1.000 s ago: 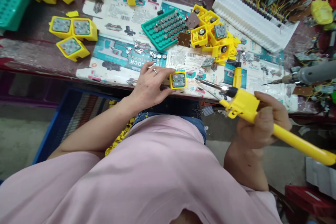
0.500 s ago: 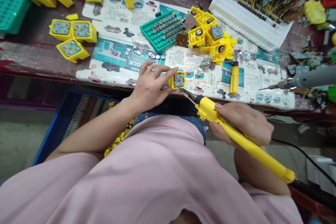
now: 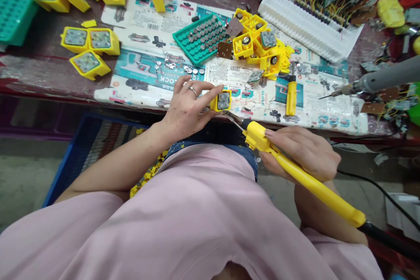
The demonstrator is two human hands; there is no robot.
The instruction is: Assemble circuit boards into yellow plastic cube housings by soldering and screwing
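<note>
Soldering iron (image 3: 306,180) in R hand (image 3: 305,154) lies diag., tip up-L.

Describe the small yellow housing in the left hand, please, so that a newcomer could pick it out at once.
On the dark red table, find the printed card sheets. At their near edge, the left hand grips a small yellow housing, its open face showing a grey insert. Unlike the other yellow housings, it is held, with the soldering iron aimed at it.
</note>
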